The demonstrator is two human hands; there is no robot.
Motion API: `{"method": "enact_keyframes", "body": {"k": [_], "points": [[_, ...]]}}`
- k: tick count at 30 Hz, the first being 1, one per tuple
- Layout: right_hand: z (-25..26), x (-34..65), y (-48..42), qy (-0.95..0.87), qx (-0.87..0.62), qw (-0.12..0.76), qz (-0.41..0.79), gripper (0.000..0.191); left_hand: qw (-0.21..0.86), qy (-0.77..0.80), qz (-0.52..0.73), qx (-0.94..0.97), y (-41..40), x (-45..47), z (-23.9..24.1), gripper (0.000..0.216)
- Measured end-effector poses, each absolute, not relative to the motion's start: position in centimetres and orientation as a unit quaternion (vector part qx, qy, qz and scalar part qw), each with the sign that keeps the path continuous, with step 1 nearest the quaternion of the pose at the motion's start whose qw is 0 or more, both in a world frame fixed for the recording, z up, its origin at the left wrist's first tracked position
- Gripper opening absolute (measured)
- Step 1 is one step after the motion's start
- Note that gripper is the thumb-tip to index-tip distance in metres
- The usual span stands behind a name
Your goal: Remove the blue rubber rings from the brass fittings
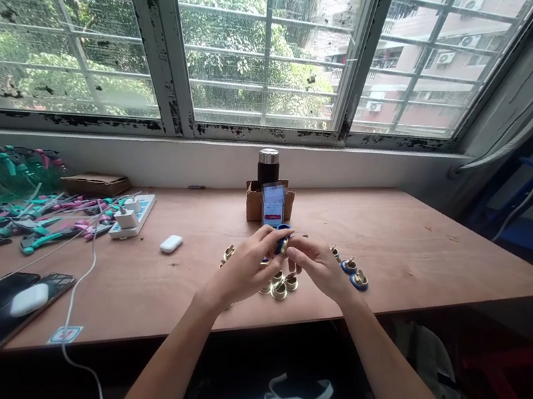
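My left hand (242, 268) and my right hand (318, 267) meet above the plywood tabletop (406, 251), their fingertips pinching a small blue-ringed brass fitting (282, 243) between them. Several plain brass cup-shaped fittings (278, 289) lie just under and between my wrists. Two blue-ringed brass fittings (359, 280) sit to the right of my right hand. Another brass piece (228, 253) stands beyond my left hand's fingers. My hands hide part of the group.
A smartphone (272, 206) leans in a cardboard box (254, 205) beside a black flask (268, 167). At left are a power strip (132, 216), a white earbud case (171, 243), a dark phone (1, 312), and a heap of teal-and-pink handled tools (31, 220). A window runs behind.
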State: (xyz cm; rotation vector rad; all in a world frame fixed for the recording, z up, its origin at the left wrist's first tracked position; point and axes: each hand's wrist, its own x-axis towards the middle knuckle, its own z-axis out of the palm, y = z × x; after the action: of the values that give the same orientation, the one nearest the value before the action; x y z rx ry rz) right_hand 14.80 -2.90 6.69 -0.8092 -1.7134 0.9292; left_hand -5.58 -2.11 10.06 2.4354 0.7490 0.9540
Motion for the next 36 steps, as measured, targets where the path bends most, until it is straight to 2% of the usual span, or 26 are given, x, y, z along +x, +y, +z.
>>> {"method": "enact_keyframes", "body": {"k": [12, 22, 29, 36], "points": [[6.4, 14.5, -3.0, -0.665, -0.350, 0.533, 0.390, 0.021, 0.169, 0.269, 0.369, 0.873, -1.7, -4.8, 9.1, 0.052], [6.7, 14.0, -3.4, -0.673, -0.364, 0.557, 0.322, 0.012, 0.238, 0.255, 0.434, 0.831, -1.9, -5.0, 9.7, 0.031], [6.5, 13.5, -3.8, -0.687, -0.384, 0.562, 0.254, 0.008, 0.319, 0.281, 0.420, 0.802, -1.6, -5.0, 9.3, 0.035], [6.6, 13.1, -3.8, -0.720, -0.379, 0.541, 0.212, 0.001, 0.281, 0.322, 0.390, 0.816, -1.9, -4.8, 9.2, 0.040]]}}
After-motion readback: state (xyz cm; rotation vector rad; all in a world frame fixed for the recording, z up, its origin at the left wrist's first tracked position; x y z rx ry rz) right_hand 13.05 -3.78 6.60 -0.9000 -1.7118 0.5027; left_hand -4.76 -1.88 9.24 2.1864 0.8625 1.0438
